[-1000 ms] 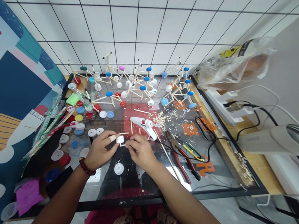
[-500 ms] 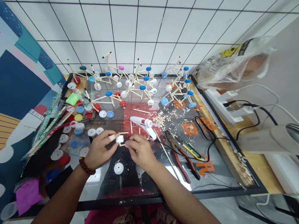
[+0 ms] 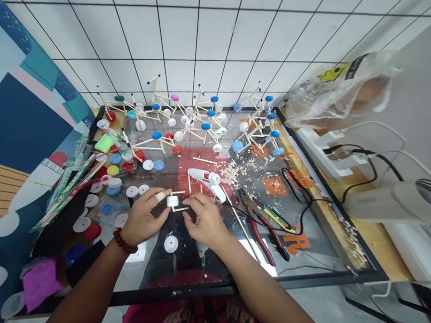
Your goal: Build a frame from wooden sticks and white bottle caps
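Note:
Between the fingers of my left hand is a white bottle cap wheel with two short wooden sticks pointing right, one on either side of it. My right hand is just right of the lower stick's end, thumb and forefinger apart, with nothing visible in it. A white glue gun lies beyond my right hand on a red patch of the tabletop. Closer to me, a loose white cap lies on the glass.
Several small stick-and-cap bicycles stand along the back. Loose caps and packaged sticks cover the left side. Red-handled pliers, cutters and a black cord lie on the right, near wood shavings. A power strip sits at the right edge.
My right hand has let go of the lower stick and drawn slightly right, its fingers parting. My left hand keeps the white cap in about the same place.

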{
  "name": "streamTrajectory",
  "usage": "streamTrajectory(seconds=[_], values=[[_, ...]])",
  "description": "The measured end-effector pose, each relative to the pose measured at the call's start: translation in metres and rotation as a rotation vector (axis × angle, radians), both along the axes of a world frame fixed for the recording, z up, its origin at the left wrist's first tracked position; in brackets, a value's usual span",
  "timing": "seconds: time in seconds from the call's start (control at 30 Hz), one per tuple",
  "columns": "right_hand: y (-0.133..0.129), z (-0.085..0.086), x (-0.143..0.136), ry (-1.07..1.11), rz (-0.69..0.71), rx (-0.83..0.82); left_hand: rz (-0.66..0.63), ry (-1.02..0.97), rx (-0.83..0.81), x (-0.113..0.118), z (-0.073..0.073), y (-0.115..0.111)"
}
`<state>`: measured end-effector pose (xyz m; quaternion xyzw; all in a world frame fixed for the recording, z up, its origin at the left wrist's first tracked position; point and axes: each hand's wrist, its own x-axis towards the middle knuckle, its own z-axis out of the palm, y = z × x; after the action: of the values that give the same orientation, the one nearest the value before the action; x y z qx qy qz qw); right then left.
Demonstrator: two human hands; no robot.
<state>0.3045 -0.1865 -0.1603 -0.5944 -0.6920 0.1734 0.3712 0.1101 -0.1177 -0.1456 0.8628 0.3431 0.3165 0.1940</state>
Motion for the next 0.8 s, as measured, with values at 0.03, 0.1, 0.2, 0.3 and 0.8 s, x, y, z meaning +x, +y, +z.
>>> streamTrajectory(seconds=[0.03, 0.1, 0.2, 0.3, 0.8], values=[[0.0, 0.0006, 0.0005, -0.014, -0.01, 0.002, 0.005, 0.001, -0.002, -0.0002, 0.0, -0.0002], [0.0001, 0.0015, 0.0014, -0.039, -0.029, 0.006, 0.004, 0.001, -0.008, -0.0005, -0.0001, -0.0003], [0.0003, 0.0021, 0.0019, -0.061, -0.039, 0.006, -0.014, -0.002, -0.016, -0.0004, -0.0008, 0.0001], [0.0004, 0.0022, 0.0016, -0.061, -0.036, 0.008, -0.023, -0.004, -0.014, -0.0002, -0.002, 0.0008], [0.0001, 0.004, 0.0004, -0.065, -0.01, -0.001, -0.004, 0.001, 0.001, 0.0, -0.0043, 0.002]])
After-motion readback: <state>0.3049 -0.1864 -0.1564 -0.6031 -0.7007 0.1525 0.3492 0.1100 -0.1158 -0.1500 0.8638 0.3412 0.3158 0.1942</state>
